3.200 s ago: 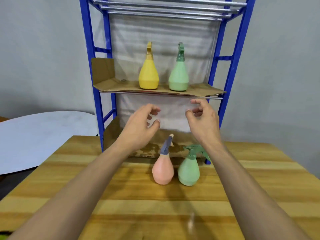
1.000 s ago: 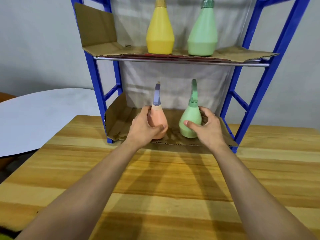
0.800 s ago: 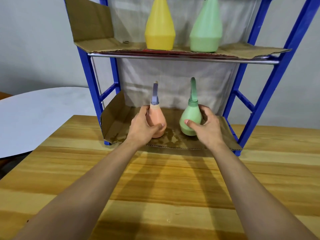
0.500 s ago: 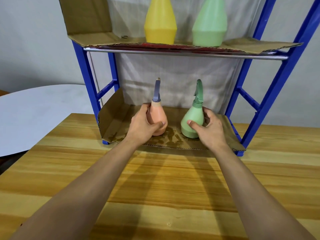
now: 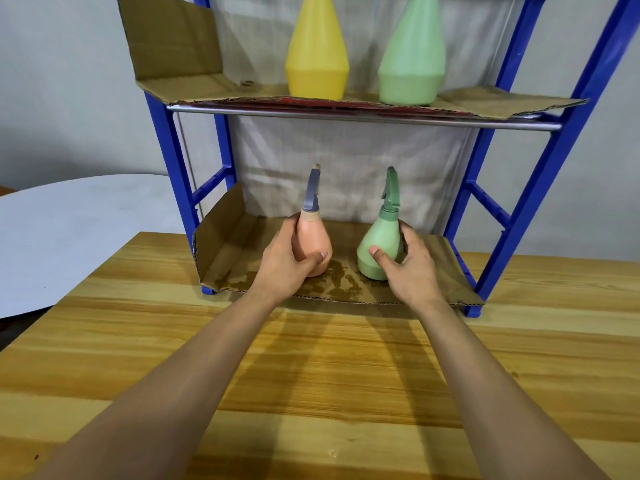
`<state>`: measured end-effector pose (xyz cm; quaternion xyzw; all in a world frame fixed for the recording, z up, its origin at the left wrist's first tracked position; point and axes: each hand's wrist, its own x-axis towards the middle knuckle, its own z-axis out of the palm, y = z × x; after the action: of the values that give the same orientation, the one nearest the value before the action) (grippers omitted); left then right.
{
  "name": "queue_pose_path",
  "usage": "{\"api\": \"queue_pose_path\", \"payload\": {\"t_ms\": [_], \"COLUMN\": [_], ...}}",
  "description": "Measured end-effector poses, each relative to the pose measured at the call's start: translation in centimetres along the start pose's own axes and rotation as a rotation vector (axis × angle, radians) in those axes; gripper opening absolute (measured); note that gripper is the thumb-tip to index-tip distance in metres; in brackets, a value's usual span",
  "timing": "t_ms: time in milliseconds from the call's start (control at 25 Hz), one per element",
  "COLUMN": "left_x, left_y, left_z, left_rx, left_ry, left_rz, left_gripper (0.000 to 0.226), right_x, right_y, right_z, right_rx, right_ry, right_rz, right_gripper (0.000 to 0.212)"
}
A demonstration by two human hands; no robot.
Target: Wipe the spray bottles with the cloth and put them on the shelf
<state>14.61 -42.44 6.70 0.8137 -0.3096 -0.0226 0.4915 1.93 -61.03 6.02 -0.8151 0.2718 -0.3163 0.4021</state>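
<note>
On the bottom level of the blue shelf (image 5: 512, 216), which stands on the far part of our wooden table (image 5: 311, 375), we have both hands around spray bottles. Our left hand (image 5: 285, 263) is wrapped around the peach bottle (image 5: 313, 242), thumb across its front and fingers hidden behind its left side; the bottle is upright, its grey trigger head (image 5: 311, 195) pointing up, its base down on the stained cardboard liner (image 5: 225, 251). Our right hand (image 5: 410, 263) clasps the small green bottle (image 5: 379, 245) from the right, thumb on its front and fingers curled behind; this bottle is also upright on the cardboard, its green trigger head (image 5: 390, 192) above our fingers. The two bottles stand just beside each other, not touching, near the middle of the liner and closer to its front edge than to the white sheet (image 5: 346, 161) hanging at the back.

Wet-looking dark patches mark the cardboard between the bottles and along its front edge. On the level above, resting on another cardboard sheet (image 5: 194, 88), we see a yellow bottle (image 5: 317, 60) to the left and a large green bottle (image 5: 412, 64) to the right, both upright and apart, their tops cut off by the frame's upper edge. Beyond the table's left edge lies a pale rounded tabletop (image 5: 86, 223). We cannot see the cloth anywhere.
</note>
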Motion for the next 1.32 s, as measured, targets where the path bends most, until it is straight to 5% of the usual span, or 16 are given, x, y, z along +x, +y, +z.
{"api": "queue_pose_path", "payload": {"t_ms": [400, 800, 1320], "left_x": [-1.7, -2.1, -2.6], "left_y": [-1.5, -1.3, -0.9], "left_z": [-0.2, 1.0, 0.2], "left_rx": [0.125, 0.194, 0.188], "left_ry": [-0.044, 0.084, 0.049], "left_rz": [-0.072, -0.043, -0.043], "left_gripper": [0.109, 0.081, 0.09], "right_x": [-2.4, -2.4, -3.3], "right_y": [0.5, 0.7, 0.1], "right_z": [-0.1, -0.6, -1.1], "right_rx": [-0.193, -0.193, -0.192], "right_ry": [-0.034, -0.098, -0.017], "right_rz": [0.026, 0.025, 0.045], "right_gripper": [0.08, 0.081, 0.093]}}
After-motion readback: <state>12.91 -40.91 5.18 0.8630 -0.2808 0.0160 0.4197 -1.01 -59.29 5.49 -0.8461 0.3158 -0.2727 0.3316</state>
